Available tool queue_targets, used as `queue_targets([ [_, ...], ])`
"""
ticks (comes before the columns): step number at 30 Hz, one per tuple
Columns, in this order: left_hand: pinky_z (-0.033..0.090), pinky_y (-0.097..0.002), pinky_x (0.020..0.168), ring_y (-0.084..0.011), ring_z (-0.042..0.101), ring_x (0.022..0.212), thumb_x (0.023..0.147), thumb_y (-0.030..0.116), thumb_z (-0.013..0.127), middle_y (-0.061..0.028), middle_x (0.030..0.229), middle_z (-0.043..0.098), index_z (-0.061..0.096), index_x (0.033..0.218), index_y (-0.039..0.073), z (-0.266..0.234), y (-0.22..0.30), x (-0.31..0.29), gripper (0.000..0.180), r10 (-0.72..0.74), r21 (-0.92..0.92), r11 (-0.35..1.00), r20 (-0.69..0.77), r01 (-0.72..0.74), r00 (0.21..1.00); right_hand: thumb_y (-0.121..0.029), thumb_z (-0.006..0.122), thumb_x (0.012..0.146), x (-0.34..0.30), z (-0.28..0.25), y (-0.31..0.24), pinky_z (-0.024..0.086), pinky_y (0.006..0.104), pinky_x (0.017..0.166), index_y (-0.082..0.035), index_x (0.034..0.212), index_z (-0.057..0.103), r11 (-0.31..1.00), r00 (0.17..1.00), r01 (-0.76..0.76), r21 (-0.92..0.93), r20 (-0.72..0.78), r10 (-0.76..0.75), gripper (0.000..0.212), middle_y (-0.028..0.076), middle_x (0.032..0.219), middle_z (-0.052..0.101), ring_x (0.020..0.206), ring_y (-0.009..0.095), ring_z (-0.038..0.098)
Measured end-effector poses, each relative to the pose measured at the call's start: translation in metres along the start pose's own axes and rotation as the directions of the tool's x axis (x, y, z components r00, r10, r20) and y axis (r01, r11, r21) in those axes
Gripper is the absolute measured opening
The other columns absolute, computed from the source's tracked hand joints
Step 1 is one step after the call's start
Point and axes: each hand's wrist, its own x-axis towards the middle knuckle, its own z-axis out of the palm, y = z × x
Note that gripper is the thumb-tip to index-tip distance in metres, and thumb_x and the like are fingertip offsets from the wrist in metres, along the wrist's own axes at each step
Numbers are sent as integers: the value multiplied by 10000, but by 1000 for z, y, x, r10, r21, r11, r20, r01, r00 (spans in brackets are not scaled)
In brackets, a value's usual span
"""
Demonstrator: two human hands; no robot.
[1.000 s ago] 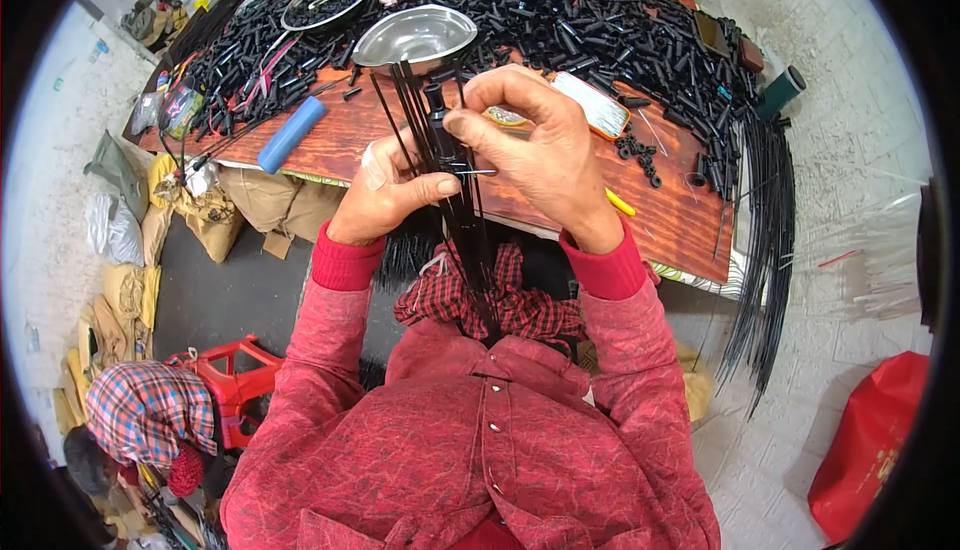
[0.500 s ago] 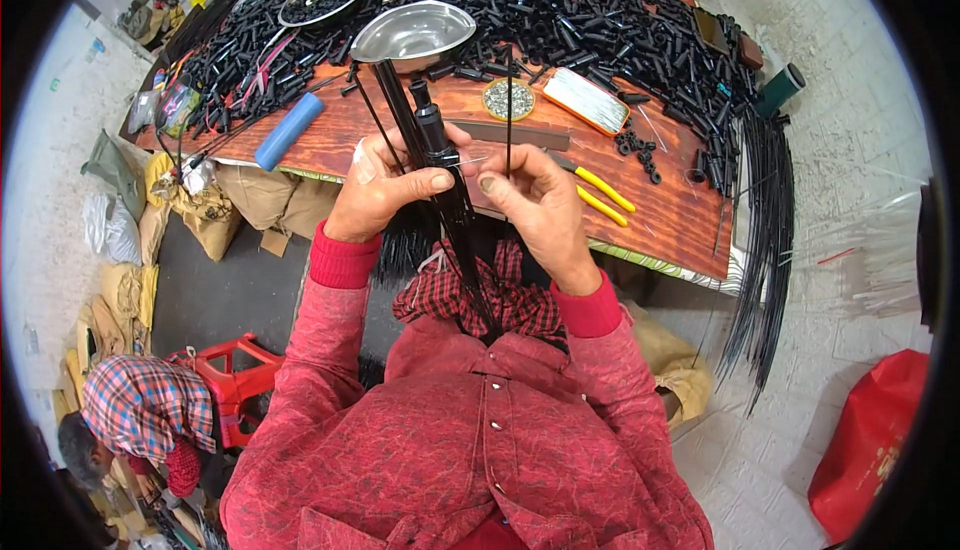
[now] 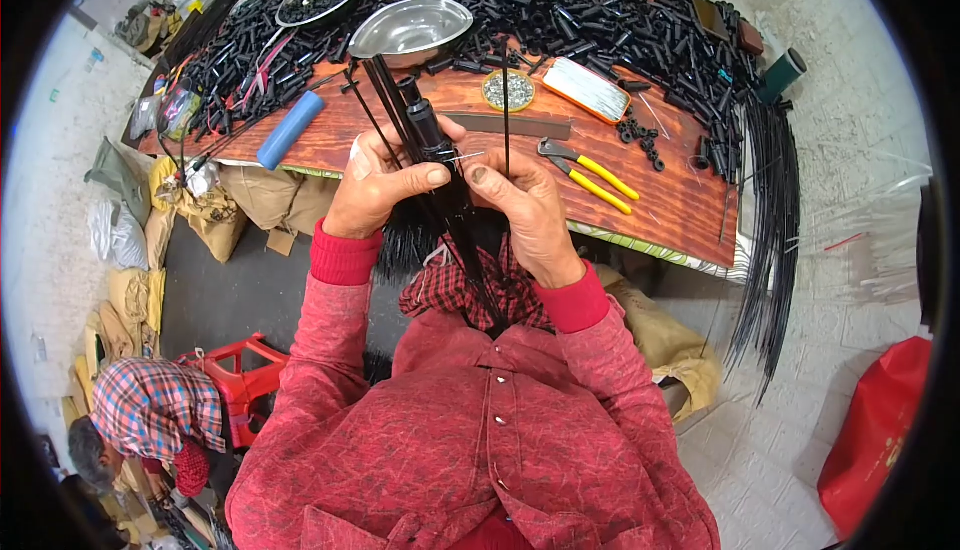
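My left hand (image 3: 382,190) is closed around a black plastic collar (image 3: 427,128) and a bundle of thin black rods (image 3: 388,90), which looks like an umbrella frame. The bundle slants down from above the table edge toward my lap. A thin silvery wire (image 3: 467,157) sticks out of the collar's lower end. With thumb and fingers pinched together, my right hand (image 3: 530,212) is at the wire's free end; the exact contact is partly hidden. One separate black rod (image 3: 506,110) rises upright beside the right fingers, its lower end hidden by the hand.
Yellow-handled pliers (image 3: 590,175) lie right of my hands. Beyond are a round dish of small metal pieces (image 3: 508,91), a tray of wires (image 3: 588,88), a steel bowl (image 3: 412,28) and heaped black plastic parts (image 3: 570,20). A blue cylinder (image 3: 290,131) lies left. Someone in plaid (image 3: 155,405) bends down lower left.
My right hand has shifted slightly left, closer to the collar, and the pliers' head now shows. The left hand keeps its hold on the collar and rods. The whole view has shifted a little.
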Motion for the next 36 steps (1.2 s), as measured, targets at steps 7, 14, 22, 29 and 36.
queue_targets([
  [7, 525, -280, 861, -135, 663, 927, 784, 5, 754, -64, 1029, 699, 640, 1165, -16, 0, -1, 2, 398, 38, -22, 999, 81, -36, 996, -241, 698, 910, 11, -5, -5, 419, 209, 674, -117, 901, 654, 964, 963, -241, 114, 155, 222, 132, -61, 812, 602, 718, 36, 526],
  [14, 493, -313, 913, -157, 625, 1011, 744, 41, 788, -60, 1104, 648, 661, 1116, -11, -6, -2, 3, 397, 95, 32, 994, 156, -101, 983, -343, 735, 874, 15, -12, -10, 384, 204, 639, -144, 809, 592, 939, 900, -342, -20, 279, 334, 253, -79, 764, 542, 686, 33, 470],
  [22, 501, -307, 887, -151, 636, 974, 748, 36, 789, -58, 1061, 673, 677, 1083, -4, 3, 8, 5, 355, 63, 130, 988, 140, -81, 988, -393, 747, 860, 12, -5, -16, 399, 200, 615, -128, 834, 614, 953, 930, -290, -83, 210, 301, 297, -57, 772, 548, 685, 52, 488],
  [29, 499, -303, 872, -165, 643, 941, 735, 35, 795, -85, 1024, 674, 649, 1112, -17, 12, 1, 1, 407, -42, 93, 995, -38, 45, 998, -379, 710, 895, 13, -7, -14, 367, 187, 585, -130, 859, 614, 958, 949, -265, -105, 149, 279, 270, -61, 760, 541, 674, 41, 482],
  [36, 522, -243, 765, -92, 640, 815, 776, 27, 782, -23, 931, 697, 673, 1156, 8, 24, -5, 4, 395, 39, 82, 996, -140, -27, 989, -313, 672, 928, 11, -14, -10, 370, 201, 610, -124, 917, 599, 973, 969, -231, 2, 93, 230, 203, -63, 789, 539, 694, 51, 476],
])
